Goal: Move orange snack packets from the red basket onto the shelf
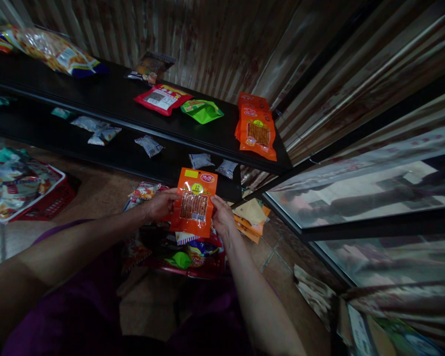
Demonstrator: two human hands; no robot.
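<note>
Between both hands I hold an orange snack packet with a clear window showing brown sticks. My left hand grips its left edge, and my right hand pinches the right edge. Below the packet stands a red basket filled with mixed snack bags, a green packet among them. At the right end of the black shelf lies a stack of matching orange packets. Left of that stack are a green pouch and a red packet.
Large snack bags lie on the upper shelf at the far left. Small wrapped packets are scattered on the lower shelf. Another red basket stands on the floor at left. Glass panels in a black frame rise at right, with cardboard nearby.
</note>
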